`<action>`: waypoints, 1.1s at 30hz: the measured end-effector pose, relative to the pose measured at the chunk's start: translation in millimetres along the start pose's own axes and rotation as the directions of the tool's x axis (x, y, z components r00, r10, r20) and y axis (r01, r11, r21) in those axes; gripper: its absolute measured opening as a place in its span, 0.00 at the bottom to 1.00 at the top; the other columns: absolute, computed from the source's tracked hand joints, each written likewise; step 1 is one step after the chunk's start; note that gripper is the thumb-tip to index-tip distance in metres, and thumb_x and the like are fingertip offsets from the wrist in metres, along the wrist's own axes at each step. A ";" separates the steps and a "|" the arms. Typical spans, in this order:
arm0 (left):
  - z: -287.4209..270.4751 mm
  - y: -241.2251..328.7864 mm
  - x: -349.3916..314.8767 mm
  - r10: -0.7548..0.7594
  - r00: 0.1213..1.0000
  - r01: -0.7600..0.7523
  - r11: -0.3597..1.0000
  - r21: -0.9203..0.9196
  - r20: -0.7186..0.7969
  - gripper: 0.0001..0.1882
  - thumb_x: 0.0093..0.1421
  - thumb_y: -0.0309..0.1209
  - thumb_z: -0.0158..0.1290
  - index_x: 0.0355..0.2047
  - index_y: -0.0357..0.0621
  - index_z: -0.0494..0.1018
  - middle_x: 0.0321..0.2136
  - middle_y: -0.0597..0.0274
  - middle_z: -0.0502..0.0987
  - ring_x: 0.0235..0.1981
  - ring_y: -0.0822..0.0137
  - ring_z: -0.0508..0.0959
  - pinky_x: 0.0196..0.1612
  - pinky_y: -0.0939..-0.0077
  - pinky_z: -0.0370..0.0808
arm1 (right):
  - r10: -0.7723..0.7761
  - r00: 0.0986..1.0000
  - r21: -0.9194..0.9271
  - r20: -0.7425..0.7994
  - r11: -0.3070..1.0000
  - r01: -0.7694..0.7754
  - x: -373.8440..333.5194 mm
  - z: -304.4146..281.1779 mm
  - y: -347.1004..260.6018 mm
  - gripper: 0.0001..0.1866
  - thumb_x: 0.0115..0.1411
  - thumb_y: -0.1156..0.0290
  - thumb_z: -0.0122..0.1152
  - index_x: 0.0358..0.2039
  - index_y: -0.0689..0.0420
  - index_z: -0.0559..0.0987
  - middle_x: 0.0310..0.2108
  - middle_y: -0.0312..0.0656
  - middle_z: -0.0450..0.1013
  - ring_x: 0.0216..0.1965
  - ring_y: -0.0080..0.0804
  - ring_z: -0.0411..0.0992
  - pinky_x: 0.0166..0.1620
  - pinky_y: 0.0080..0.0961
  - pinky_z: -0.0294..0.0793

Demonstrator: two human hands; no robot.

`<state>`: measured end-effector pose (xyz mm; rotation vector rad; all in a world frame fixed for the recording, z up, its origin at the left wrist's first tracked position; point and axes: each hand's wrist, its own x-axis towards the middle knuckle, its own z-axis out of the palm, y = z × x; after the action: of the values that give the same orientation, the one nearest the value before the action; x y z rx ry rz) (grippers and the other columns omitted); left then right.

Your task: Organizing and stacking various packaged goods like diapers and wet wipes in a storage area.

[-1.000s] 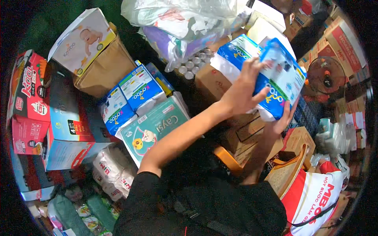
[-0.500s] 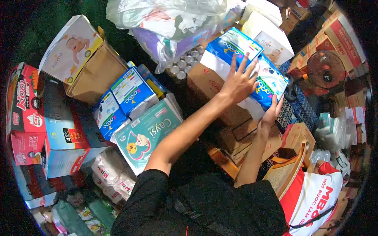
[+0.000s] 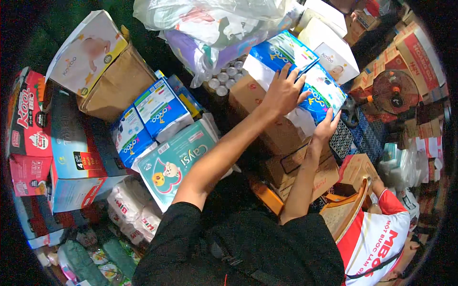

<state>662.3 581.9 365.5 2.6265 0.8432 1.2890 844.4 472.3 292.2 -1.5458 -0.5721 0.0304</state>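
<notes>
Two blue-and-white diaper packs [image 3: 328,86] lie side by side, tilted, over a brown carton [image 3: 248,93] and some white wrapping. My left hand [image 3: 285,90] rests on them from above, fingers spread near the seam between the two. At the near right end, my right hand [image 3: 325,127] grips the edge of the nearer pack, its fingertips against the blue side; part of its grip is hidden. Left of my left forearm sit similar blue packs [image 3: 162,109] and a teal-and-white pack [image 3: 179,159] with cartoon animals.
A large clear plastic bag [image 3: 219,24] and several cans [image 3: 222,77] are at the far side. White boxes [image 3: 336,59] adjoin the packs. A fan [image 3: 395,93] stands at right. Another person in a red-and-white shirt [image 3: 377,238] is at lower right. Red and blue cartons [image 3: 76,167] stack at left.
My left hand has slid left and nearer across the packs. My right hand has shifted slightly left, still at the pack's end. The other person's forearm now shows.
</notes>
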 end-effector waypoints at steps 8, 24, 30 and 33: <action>-8.0 -8.4 -2.7 0.024 0.999 -0.022 0.999 -0.027 0.049 0.26 0.68 0.44 0.62 0.60 0.38 0.79 0.62 0.43 0.77 0.68 0.38 0.70 0.71 0.50 0.69 | 0.039 0.999 -0.090 -0.013 0.995 -0.040 14.1 2.7 2.3 0.39 0.75 0.53 0.59 0.74 0.71 0.65 0.71 0.64 0.67 0.69 0.53 0.70 0.71 0.37 0.66; -195.3 -58.8 -111.6 -0.236 0.968 0.232 0.971 -0.052 -0.087 0.30 0.68 0.31 0.60 0.70 0.47 0.72 0.73 0.38 0.65 0.74 0.35 0.65 0.75 0.47 0.64 | -0.529 0.682 0.276 0.506 0.848 0.453 -154.8 116.0 -161.4 0.27 0.76 0.64 0.59 0.70 0.64 0.72 0.70 0.52 0.69 0.69 0.45 0.69 0.71 0.41 0.67; -258.5 -171.6 -219.8 -0.769 0.572 0.747 0.632 -0.207 -0.284 0.30 0.77 0.41 0.52 0.71 0.36 0.68 0.68 0.31 0.71 0.71 0.39 0.70 0.72 0.57 0.67 | -0.185 0.339 0.272 0.922 0.934 -0.232 -252.3 260.1 -117.2 0.29 0.72 0.65 0.65 0.67 0.67 0.72 0.60 0.61 0.78 0.63 0.53 0.77 0.65 0.44 0.75; -261.6 -212.7 -263.2 -0.927 0.333 0.862 0.373 -0.344 -0.171 0.33 0.75 0.44 0.52 0.73 0.34 0.65 0.64 0.30 0.75 0.67 0.40 0.75 0.68 0.58 0.71 | -0.045 0.231 0.042 0.972 0.999 0.017 -272.9 325.3 -75.2 0.33 0.71 0.56 0.65 0.66 0.68 0.74 0.58 0.66 0.78 0.61 0.58 0.78 0.64 0.46 0.76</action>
<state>243.2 585.4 280.1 1.2401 1.7644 1.2947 463.4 669.5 248.5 -1.3239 -1.6170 1.0875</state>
